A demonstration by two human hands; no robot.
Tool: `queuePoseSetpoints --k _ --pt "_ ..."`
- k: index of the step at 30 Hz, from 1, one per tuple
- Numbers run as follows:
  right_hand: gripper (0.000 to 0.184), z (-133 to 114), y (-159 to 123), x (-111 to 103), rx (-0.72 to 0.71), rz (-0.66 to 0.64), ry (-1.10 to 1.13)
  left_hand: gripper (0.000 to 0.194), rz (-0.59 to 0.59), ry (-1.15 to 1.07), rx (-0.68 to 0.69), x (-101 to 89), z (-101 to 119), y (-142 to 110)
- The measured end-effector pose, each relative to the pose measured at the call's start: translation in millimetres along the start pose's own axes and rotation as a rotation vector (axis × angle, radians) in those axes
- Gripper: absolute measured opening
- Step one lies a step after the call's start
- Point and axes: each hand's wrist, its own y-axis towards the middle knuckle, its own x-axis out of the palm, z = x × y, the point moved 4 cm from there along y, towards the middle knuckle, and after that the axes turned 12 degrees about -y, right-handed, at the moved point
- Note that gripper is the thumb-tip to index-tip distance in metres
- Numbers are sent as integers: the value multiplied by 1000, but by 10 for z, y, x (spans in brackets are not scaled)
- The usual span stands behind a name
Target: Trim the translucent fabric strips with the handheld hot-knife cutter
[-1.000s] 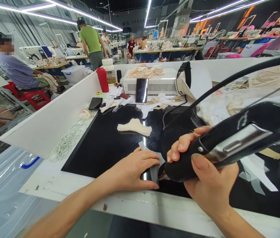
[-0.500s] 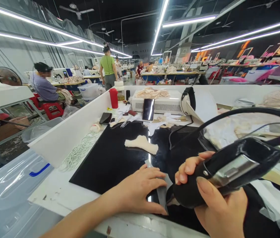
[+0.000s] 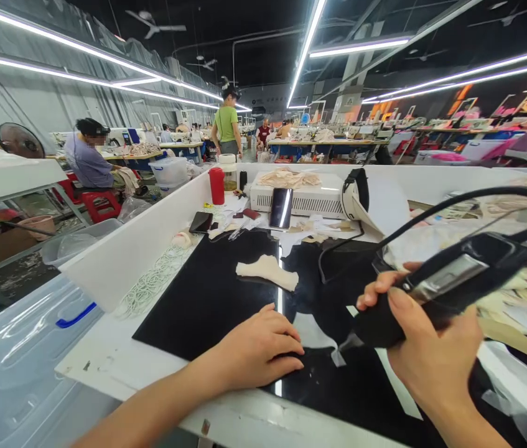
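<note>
My right hand (image 3: 431,348) is wrapped around a black corded hand tool (image 3: 450,280) with a silver plate on its side. The tool's narrow tip touches the lower right end of a small greyish translucent piece (image 3: 312,331), which looks like thin film or fabric. My left hand (image 3: 263,348) rests on the glossy black board (image 3: 207,305), its fingers spread and slightly bent. Nothing shows in that hand, and it lies just left of the translucent piece. Farther up the board is a cream fabric piece (image 3: 267,272).
White strips (image 3: 396,382) and scraps lie by my right forearm. Behind the board stand a phone (image 3: 281,208), a white vented box (image 3: 310,198) and a red cup (image 3: 216,185). Pale cord (image 3: 151,283) is heaped left. A black cable (image 3: 468,196) arches at right. Other people work beyond.
My right hand has lifted the tool up and to the right. My left hand has drawn slightly left and off the translucent piece, which now lies flatter and more exposed.
</note>
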Motion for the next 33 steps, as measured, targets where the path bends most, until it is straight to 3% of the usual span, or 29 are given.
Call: queuePoseSetpoints --k 4,7,10,14,33 --pt "38 -43 88 54 -4 37 48 18 -33 -43 68 1 85 15" --pt "38 -119 39 150 2 28 98 23 5 -44 62 -43 78 42" --pt "40 -148 -74 242 32 -20 110 24 51 -24 45 -77 37 65" --pt "40 -118 -201 306 48 -105 108 20 11 -7 25 -59 5 71" --pt "40 -106 -199 271 34 -136 87 26 -57 -41 -45 -59 20 38"
